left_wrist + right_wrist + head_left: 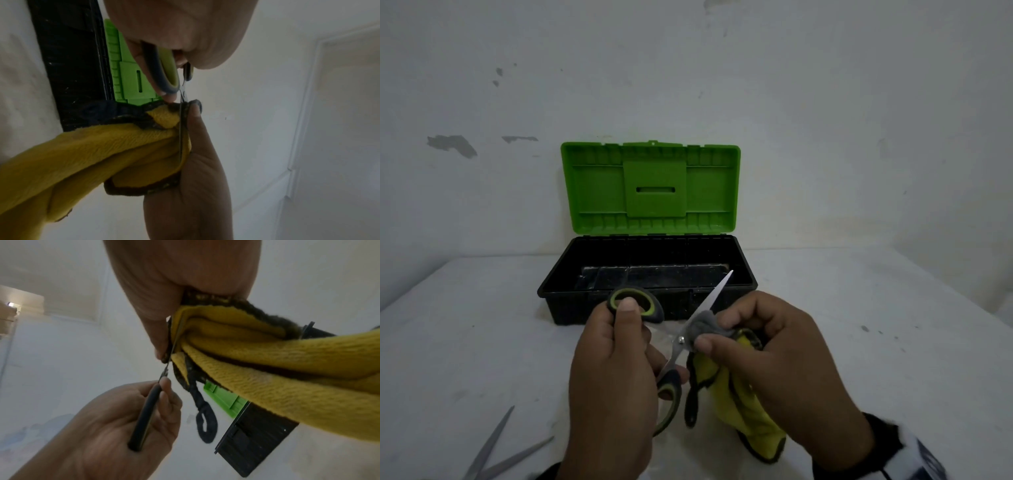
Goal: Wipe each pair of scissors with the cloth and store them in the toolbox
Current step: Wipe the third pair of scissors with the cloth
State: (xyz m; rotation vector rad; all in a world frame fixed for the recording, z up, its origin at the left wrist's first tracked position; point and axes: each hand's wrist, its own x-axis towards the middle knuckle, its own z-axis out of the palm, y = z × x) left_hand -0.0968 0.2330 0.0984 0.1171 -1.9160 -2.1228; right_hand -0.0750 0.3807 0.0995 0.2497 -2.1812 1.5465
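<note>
- One pair of scissors (690, 329) sits in our hands, held open above the table (893, 342) in front of the toolbox (647, 274); we judge it stiff, light and sharp-edged, best held by the rubbery handle loops.
- Our left hand (613, 370) curls round those handles, thumb on the upper loop.
- Our right hand (784, 359) pinches the soft yellow cloth (736, 394) around one blade near the pivot; the limp cloth folds to the steel, though polished metal may slip.
- More blades (496, 452) lie at the table's near left, apart from us.
</note>
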